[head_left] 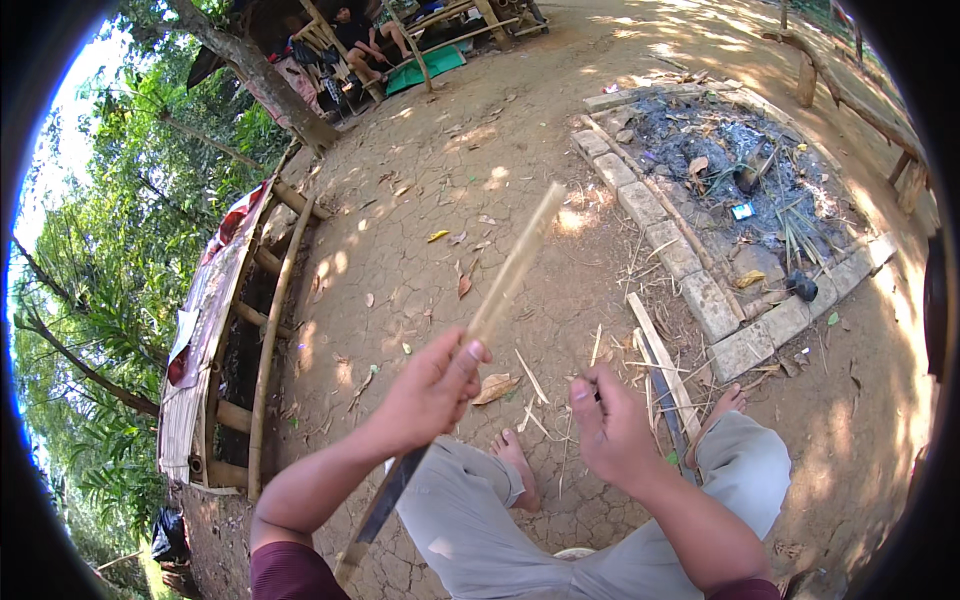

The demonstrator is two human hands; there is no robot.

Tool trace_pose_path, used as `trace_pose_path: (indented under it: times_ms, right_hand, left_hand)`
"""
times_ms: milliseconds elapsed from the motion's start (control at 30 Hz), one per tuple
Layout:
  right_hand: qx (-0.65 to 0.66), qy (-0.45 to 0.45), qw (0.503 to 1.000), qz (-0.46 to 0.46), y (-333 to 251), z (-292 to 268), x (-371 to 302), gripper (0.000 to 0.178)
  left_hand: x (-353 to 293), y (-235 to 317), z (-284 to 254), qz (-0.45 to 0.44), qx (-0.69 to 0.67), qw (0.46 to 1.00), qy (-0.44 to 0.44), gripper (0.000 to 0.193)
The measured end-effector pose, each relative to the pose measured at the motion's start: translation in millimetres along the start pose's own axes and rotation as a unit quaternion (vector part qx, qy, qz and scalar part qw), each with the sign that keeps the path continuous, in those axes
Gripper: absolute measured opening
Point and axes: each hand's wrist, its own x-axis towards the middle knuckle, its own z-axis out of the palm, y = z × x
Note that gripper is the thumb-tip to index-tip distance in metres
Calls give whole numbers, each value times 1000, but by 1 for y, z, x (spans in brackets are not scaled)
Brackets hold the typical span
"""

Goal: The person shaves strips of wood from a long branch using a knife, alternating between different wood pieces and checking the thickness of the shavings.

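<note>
The left hand [435, 385] wraps its fingers round the bamboo strip [515, 255] near mid-length, probably for balance. To their right, the right hand [612, 425] curls nearly closed; whether it pinches anything, I cannot tell. Right of its fingers lies a split length [665, 365]; farther out, a brick-edged fire pit [642, 205] holds ash [690, 120] and a small packet [742, 211].

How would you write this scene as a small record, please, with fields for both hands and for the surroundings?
Left hand: gripping a long strip, which slants upward
Right hand: curled, dark object at thumb, kind unclear
Ground: cracked soil with dry leaves
Fire pit: at right, ash inside
Platform: bamboo, raised, at left
Background: seated person near green sheet
</note>
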Motion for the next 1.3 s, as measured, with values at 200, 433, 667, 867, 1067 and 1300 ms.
trace_pose_path:
  times_ms: [200, 433, 667, 867, 1067, 1300]
  right_hand:
    - [-303, -90, 946, -69, -5, -27, 11, 36]
    - [-353, -135, 919, -111, 40, -47, 37, 29]
    - [-263, -187, 946, 15, 47, -34, 42, 28]
    - [-273, -213, 937, 51, 35, -21, 48, 35]
    - [-330, -175, 926, -49, 45, -14, 53, 43]
    - [-385, -142, 911, -41, 41, -8, 56, 42]
  left_hand:
    - [33, -51, 58, -119, -172, 974, -92, 27]
    - [64, -65, 82, -97, -267, 944, -168, 28]
    - [77, -89, 77, -47, -308, 929, -200, 25]
    - [74, -95, 69, -28, -348, 925, -153, 17]
    - [76, -101, 66, -114, -358, 910, -176, 14]
    - [67, -84, 60, -98, -289, 938, -166, 24]
